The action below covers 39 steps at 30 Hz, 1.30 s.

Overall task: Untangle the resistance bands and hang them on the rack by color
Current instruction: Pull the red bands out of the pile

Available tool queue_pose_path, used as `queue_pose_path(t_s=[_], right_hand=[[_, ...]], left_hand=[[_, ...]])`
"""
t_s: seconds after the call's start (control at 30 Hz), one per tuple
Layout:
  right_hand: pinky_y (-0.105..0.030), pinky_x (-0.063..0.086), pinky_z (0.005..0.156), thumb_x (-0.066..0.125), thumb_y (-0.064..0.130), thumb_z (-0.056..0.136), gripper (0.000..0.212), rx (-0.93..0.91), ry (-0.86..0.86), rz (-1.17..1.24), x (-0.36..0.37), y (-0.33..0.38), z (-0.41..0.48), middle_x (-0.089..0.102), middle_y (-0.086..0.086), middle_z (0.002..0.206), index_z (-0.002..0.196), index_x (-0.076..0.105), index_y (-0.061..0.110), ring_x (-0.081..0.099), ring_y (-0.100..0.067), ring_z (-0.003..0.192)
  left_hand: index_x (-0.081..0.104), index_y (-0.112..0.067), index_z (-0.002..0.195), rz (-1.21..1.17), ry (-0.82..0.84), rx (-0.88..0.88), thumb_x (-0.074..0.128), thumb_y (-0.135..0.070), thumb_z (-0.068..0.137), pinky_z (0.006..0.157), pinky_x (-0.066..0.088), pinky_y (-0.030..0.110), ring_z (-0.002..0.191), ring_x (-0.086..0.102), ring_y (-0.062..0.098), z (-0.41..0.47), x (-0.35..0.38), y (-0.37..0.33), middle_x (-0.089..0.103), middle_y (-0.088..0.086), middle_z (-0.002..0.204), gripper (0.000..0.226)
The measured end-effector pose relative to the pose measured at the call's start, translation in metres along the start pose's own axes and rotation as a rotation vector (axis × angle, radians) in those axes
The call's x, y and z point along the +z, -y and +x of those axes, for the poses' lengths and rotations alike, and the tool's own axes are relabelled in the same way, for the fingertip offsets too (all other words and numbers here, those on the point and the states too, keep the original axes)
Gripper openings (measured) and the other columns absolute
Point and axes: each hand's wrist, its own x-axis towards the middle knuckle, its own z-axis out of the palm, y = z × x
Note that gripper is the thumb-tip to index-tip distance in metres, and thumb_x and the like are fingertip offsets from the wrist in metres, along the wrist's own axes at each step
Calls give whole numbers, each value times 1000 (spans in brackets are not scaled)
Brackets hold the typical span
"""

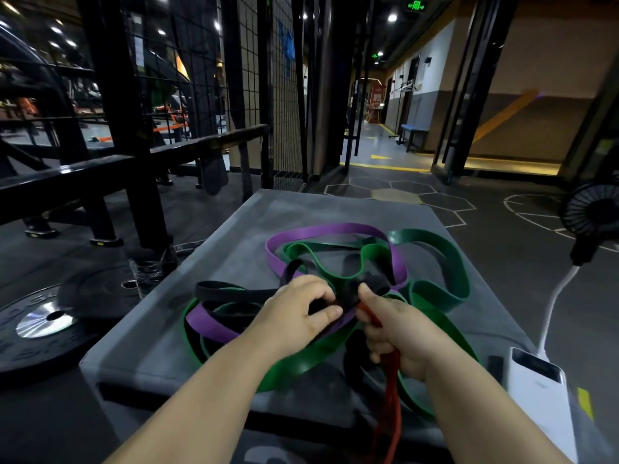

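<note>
A tangle of resistance bands lies on a grey padded box (234,236): a purple band (335,229), green bands (442,259) and a black band (231,291) looped through one another. My left hand (298,309) pinches the black band at the knot in the middle of the heap. My right hand (392,329) grips a red band (388,406), which runs from the knot through my fist and hangs down over the box's near edge. A black metal rack (110,162) stands to the left, beyond the box.
A black weight plate (40,329) lies on the floor at the left. A white power bank (539,386) with a white cable sits on the box's right corner. A black fan (593,216) stands at the right. Open floor and a corridor lie ahead.
</note>
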Motion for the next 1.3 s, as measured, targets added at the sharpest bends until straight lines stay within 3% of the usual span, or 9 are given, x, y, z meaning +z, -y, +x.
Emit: queue_pose_path(t_s=[0.13,0.3,0.4,0.63,0.8,1.03,1.13,1.23,1.3], right_hand=[[-27,31,48,43,52,97,46,-16,9,-73,1,-4,0,24,4,50,67,42,18,20,-13,44],[-26,33,47,43,49,98,43,24,57,-31,-7,-2,-3,26,1,51,71,42,15,23,-13,44],[-27,32,48,50,48,88,38,-10,120,54,-10,-1,-7,26,0,52,72,43,14,25,-14,44],[-28,43,50,48,31,100,30,-111,20,104,-5,2,-11,49,-5,59,82,58,9,48,-17,52],[-32,57,60,59,25,95,24,-189,-158,35,-2,6,-17,53,-1,60,76,65,11,54,-13,59],[-28,51,60,71,30,86,19,-337,-238,-198,8,11,-33,57,3,56,77,74,14,53,-9,54],[-16,45,52,72,32,85,22,-377,-251,-229,13,15,-42,59,4,55,79,74,11,53,-6,51],[-23,50,59,73,33,84,22,-374,-260,-209,21,16,-47,65,-1,60,79,74,11,58,-9,55],[-31,50,61,74,31,83,20,-369,-266,-148,25,16,-47,62,-2,60,77,73,12,56,-11,56]], left_hand=[[48,-33,87,31,32,-36,56,-41,92,68,45,30,74,55,11,3,4,-2,56,-11,82,12],[41,-23,93,63,-384,-172,48,-32,97,67,43,37,80,58,30,11,-1,2,60,2,81,12],[47,-18,96,176,-421,-204,50,-32,96,65,36,34,82,57,31,14,3,9,56,1,80,14],[63,-19,95,186,-249,-92,69,-46,82,83,42,33,100,49,21,19,23,0,43,-8,93,30],[49,-22,91,40,-51,-266,60,-52,87,67,38,30,80,53,17,8,7,-21,50,-8,82,33],[49,-27,73,137,148,-279,60,-52,87,57,37,29,65,53,12,-22,-13,-39,55,-6,72,30],[54,-29,87,11,324,-180,74,-49,76,70,47,27,82,59,8,-33,-14,-41,60,-11,88,30],[53,-25,117,-195,411,-158,76,-59,59,94,51,35,103,63,11,-42,-6,-37,66,-9,110,71],[54,-29,123,-410,403,-155,72,-56,63,102,46,37,112,61,10,-48,-2,-39,67,-10,118,69]])
